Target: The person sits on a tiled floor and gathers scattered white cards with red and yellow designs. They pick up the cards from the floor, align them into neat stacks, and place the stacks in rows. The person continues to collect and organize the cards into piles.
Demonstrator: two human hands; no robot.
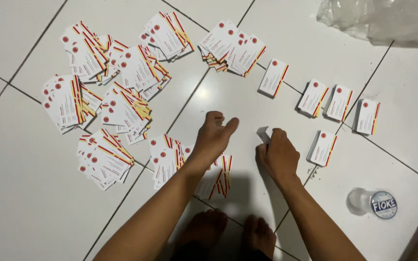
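I look down at a white tiled floor strewn with small white cards that carry red and yellow stripes. My left hand (215, 137) hovers with loosely spread fingers, holding nothing, above a messy pile of cards (168, 162). My right hand (277, 155) is closed around a small stack of cards (263, 134) whose white edge sticks out above my fingers. Neat little stacks lie to its right: one (323, 148) close by, others (273, 77), (313, 97), (339, 102), (367, 116) further back.
Loose heaps of the same cards (107, 82) spread over the left and far side, another (231, 47) at top centre. A crumpled clear plastic bag (383, 19) lies top right. A small round clear container with a blue lid (382, 205) sits lower right. My bare feet (228, 232) are below.
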